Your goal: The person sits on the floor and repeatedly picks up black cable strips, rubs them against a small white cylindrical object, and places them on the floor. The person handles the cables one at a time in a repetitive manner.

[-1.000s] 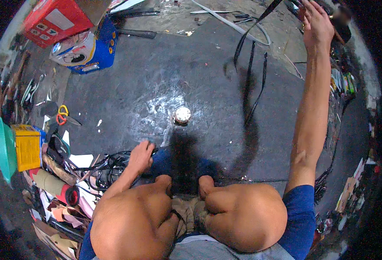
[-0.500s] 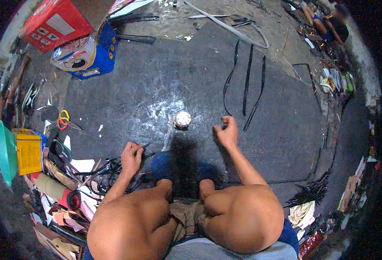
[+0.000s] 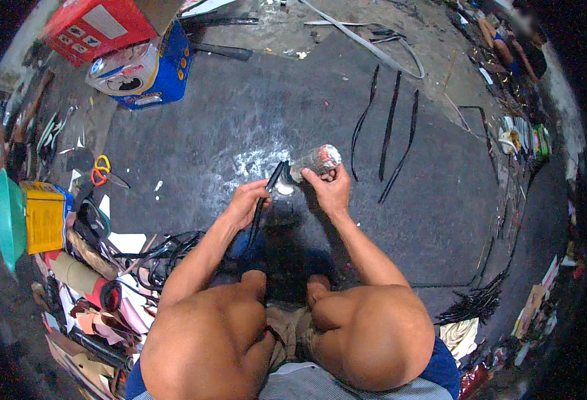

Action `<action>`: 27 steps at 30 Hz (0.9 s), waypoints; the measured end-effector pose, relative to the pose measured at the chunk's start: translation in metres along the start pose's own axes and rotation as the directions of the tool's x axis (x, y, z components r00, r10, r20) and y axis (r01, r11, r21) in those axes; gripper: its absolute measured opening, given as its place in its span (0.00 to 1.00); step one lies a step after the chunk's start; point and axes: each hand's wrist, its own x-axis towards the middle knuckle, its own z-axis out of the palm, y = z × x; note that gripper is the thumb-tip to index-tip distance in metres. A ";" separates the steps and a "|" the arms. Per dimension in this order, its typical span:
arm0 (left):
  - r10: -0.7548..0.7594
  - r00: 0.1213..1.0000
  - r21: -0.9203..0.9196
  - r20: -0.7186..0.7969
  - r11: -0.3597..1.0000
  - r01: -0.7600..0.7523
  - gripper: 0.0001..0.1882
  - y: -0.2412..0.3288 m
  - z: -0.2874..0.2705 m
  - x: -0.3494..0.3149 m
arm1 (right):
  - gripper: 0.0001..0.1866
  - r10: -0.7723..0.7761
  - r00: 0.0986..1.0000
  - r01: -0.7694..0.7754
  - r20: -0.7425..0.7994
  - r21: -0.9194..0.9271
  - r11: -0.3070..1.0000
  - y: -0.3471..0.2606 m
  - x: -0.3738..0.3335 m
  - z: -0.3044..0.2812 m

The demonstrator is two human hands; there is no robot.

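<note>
My left hand (image 3: 250,202) pinches a narrow black strip (image 3: 259,212), its upper end reaching toward the middle of the dark mat. In my right hand (image 3: 331,189) is a small can (image 3: 317,160), whitish, grubby, with some red at its far right end. The can lies tilted, nearly sideways, its left end close to the strip's upper end; whether the two touch, I cannot tell. A whitish patch (image 3: 284,189) shows just below the can. Right of my right hand, black strips (image 3: 389,127) lie apart from one another on the mat.
Scissors (image 3: 105,173) with orange and yellow handles lie at the left. A blue box (image 3: 167,73) and a red box (image 3: 100,30) stand at the far left. Nearer are a yellow tin (image 3: 45,217), tangled black strips and scraps. Another bundle of strips (image 3: 473,303) lies right; a person sits far right.
My right hand has moved left and up, taken hold of the can that stood upright, and tilted it. My left hand has moved right and up, bringing the black strip over to the can.
</note>
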 end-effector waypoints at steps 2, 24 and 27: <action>-0.027 1.000 -0.025 0.013 0.999 0.027 0.24 -0.003 0.007 0.000 | 0.30 -0.038 0.999 0.038 -0.005 0.026 0.999 -0.013 -0.006 0.000; -0.102 0.988 0.388 0.119 0.920 0.049 0.16 0.016 -0.010 -0.007 | 0.31 -0.117 0.987 0.041 -0.113 -0.518 0.854 0.014 -0.009 -0.043; 0.040 0.999 0.754 0.020 0.656 -0.041 0.09 0.038 0.004 0.019 | 0.31 -0.136 0.982 0.075 -0.128 -0.395 0.916 0.010 -0.006 -0.046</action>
